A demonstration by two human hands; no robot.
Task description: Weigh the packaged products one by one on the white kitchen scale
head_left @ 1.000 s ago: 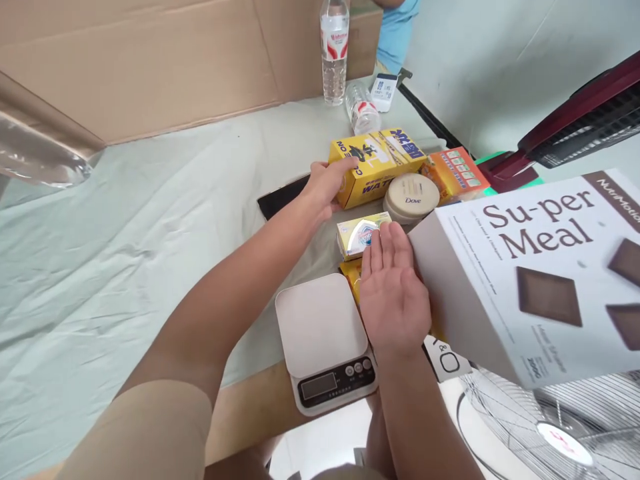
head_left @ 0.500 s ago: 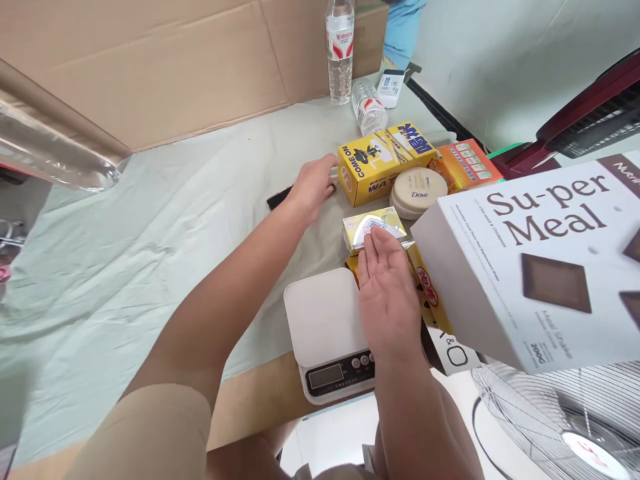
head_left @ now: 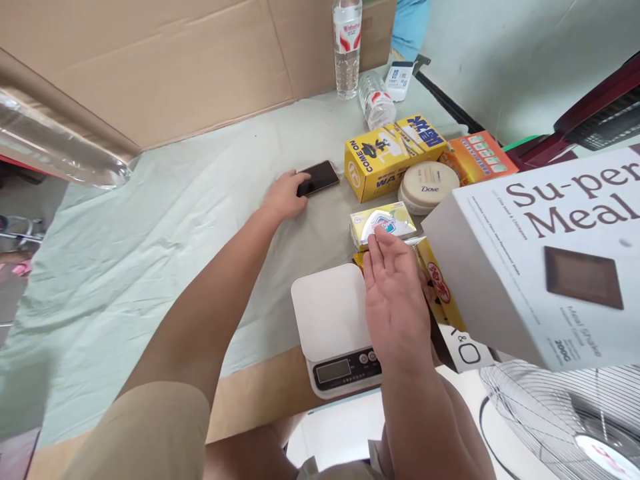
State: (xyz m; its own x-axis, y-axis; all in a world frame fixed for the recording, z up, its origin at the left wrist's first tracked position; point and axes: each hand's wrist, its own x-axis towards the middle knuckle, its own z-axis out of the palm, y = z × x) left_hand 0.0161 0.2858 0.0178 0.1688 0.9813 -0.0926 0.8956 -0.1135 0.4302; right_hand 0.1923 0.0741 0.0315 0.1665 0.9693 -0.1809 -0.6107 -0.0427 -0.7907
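Phone (head_left: 323, 177) is touched at left end by left hand (head_left: 284, 195), grip indeterminable; right hand (head_left: 397, 303) is held flat beside scale (head_left: 330, 312).

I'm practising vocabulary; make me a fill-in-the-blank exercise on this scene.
The left hand is at the flat black rectangular ____.
The round cream plastic jar bears the brand name ____.
One clear plastic bottle stands upright; another lies on its ____.
Left of the right hand sits a square white digital ____.
Missing words: phone; Dove; side; scale.
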